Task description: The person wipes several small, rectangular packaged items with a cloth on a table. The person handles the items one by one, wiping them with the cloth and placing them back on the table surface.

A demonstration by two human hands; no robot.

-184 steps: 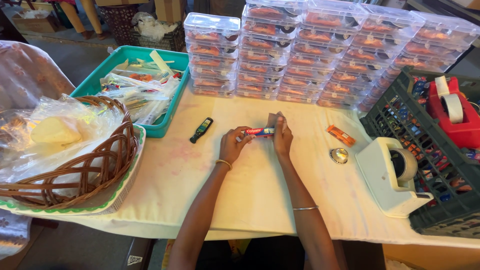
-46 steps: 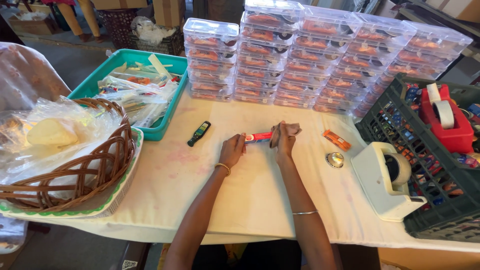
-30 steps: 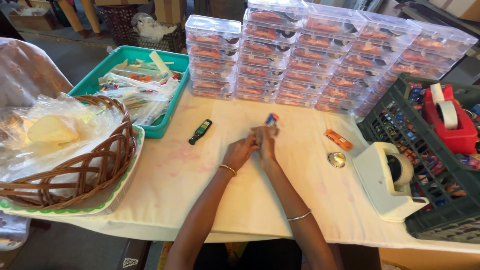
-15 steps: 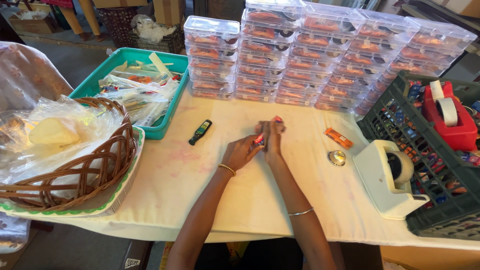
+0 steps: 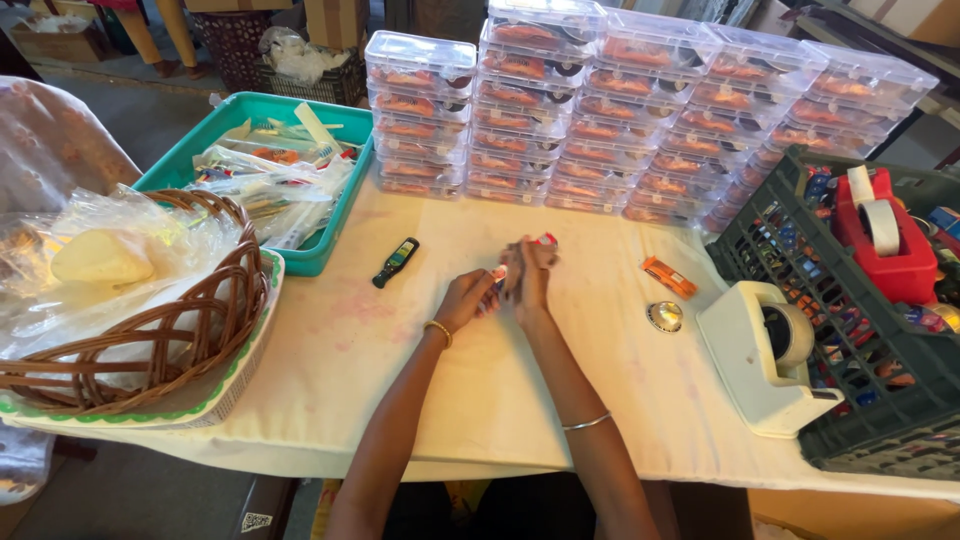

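Note:
My left hand (image 5: 467, 299) and my right hand (image 5: 527, 272) meet over the middle of the white table (image 5: 330, 350). Together they pinch a small red and clear packet (image 5: 520, 256), tilted so its far end points away from me. Most of the packet is hidden by my fingers. A small black bottle with a green label (image 5: 396, 262) lies on the cloth left of my hands. An orange packet (image 5: 669, 277) and a round silver lid (image 5: 664, 316) lie to the right.
Stacks of clear lidded boxes (image 5: 620, 110) line the back. A teal tray (image 5: 262, 172) of wrapped items sits at left, a wicker basket (image 5: 150, 330) with plastic bags nearer. A white tape dispenser (image 5: 765, 355) and a dark crate (image 5: 870, 330) stand at right.
The packet was held flat and crosswise between my hands; now my hands have closed together and turned it end-on, shifting slightly left.

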